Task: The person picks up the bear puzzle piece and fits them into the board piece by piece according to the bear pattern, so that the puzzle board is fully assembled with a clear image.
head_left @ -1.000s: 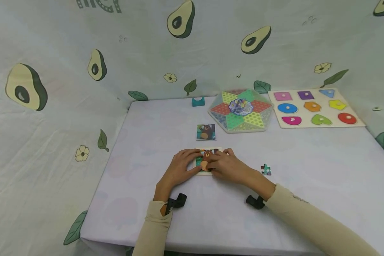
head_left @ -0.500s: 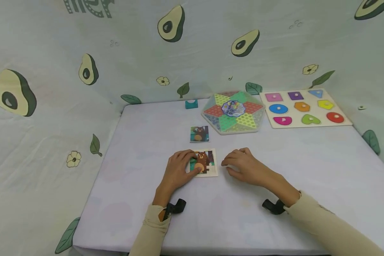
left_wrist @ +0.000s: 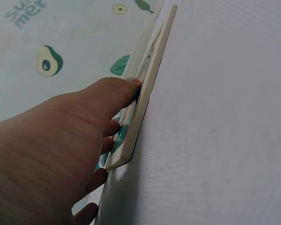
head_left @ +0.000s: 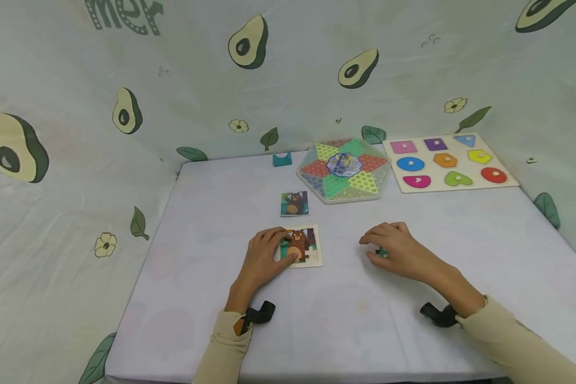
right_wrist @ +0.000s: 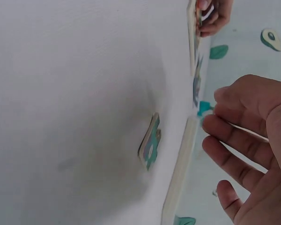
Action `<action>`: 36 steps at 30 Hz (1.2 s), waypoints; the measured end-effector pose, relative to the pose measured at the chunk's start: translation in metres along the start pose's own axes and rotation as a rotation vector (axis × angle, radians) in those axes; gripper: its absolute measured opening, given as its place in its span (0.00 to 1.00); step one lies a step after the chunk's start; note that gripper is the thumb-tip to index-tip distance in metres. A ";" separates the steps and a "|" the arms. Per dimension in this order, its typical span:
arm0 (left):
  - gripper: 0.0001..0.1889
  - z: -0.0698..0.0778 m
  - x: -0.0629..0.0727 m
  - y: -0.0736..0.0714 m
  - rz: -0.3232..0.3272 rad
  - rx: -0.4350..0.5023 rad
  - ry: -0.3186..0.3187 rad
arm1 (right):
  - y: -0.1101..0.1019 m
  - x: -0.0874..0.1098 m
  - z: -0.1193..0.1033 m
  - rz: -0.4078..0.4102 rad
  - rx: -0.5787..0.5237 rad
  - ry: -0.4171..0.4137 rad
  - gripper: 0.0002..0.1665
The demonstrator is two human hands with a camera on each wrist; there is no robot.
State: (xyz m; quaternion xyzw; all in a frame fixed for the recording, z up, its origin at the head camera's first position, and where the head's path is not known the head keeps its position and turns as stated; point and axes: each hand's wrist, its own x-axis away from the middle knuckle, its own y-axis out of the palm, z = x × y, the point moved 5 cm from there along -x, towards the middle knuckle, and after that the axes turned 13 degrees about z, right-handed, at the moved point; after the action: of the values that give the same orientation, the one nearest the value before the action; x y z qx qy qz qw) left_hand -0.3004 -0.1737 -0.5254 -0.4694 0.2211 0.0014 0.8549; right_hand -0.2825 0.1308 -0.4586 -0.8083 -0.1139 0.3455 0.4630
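Observation:
A small framed bear puzzle (head_left: 298, 246) lies flat on the table, with a pale gap in the lower right of its picture. My left hand (head_left: 263, 255) rests on its left side; the thumb (left_wrist: 124, 89) touches the top face and the other fingers are at the far side, partly hidden behind the thumb and board. To the right, my right hand (head_left: 403, 255) hovers with loosely bent, parted fingers over a loose teal jigsaw piece (right_wrist: 151, 144). The right wrist view shows the piece on the cloth, apart from the fingers.
Behind the puzzle lies a bear picture card (head_left: 295, 204). Farther back are a teal notched piece (head_left: 282, 159), a hexagonal patterned game board (head_left: 344, 176) and a shape-peg board (head_left: 456, 189). An avocado-print cloth (head_left: 187, 80) hangs at the table's back.
My right hand has left the puzzle and moved right, to over the loose jigsaw piece. The left hand stays on the puzzle. The head view has shifted slightly.

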 end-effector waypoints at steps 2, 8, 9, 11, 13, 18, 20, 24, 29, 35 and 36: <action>0.26 0.000 0.001 0.000 -0.001 -0.001 -0.002 | -0.001 0.004 0.004 -0.004 0.009 0.014 0.15; 0.26 -0.001 0.001 0.002 0.006 -0.008 0.014 | -0.002 0.015 0.013 -0.027 0.027 0.059 0.16; 0.26 -0.001 0.000 0.002 0.008 -0.009 0.019 | -0.002 0.017 0.015 -0.034 0.030 0.066 0.16; 0.27 -0.001 0.000 0.003 -0.002 -0.014 0.018 | -0.002 0.020 0.018 -0.049 0.037 0.079 0.16; 0.28 -0.001 0.000 0.003 -0.012 -0.017 0.015 | -0.002 0.023 0.020 -0.058 0.045 0.085 0.16; 0.28 0.000 0.000 0.003 -0.025 -0.020 0.007 | -0.003 0.027 0.024 -0.051 0.059 0.077 0.17; 0.28 0.000 0.000 0.003 -0.022 -0.016 0.007 | -0.003 0.028 0.025 -0.049 0.061 0.078 0.17; 0.27 0.001 0.000 0.002 -0.020 -0.001 -0.002 | -0.002 0.030 0.027 -0.051 0.062 0.081 0.17; 0.27 0.001 0.001 0.001 -0.029 0.010 -0.014 | -0.001 0.030 0.028 -0.054 0.070 0.066 0.16; 0.27 0.001 0.000 0.001 -0.028 0.010 -0.019 | 0.002 0.027 0.030 -0.080 0.094 0.098 0.16; 0.27 0.001 0.000 0.001 -0.023 0.014 -0.016 | 0.003 0.027 0.030 -0.086 0.098 0.105 0.16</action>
State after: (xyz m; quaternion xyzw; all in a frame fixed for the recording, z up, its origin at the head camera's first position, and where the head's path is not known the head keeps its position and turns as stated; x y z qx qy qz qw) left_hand -0.2999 -0.1722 -0.5256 -0.4660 0.2090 -0.0063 0.8597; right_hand -0.2831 0.1629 -0.4832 -0.7960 -0.1070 0.2878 0.5217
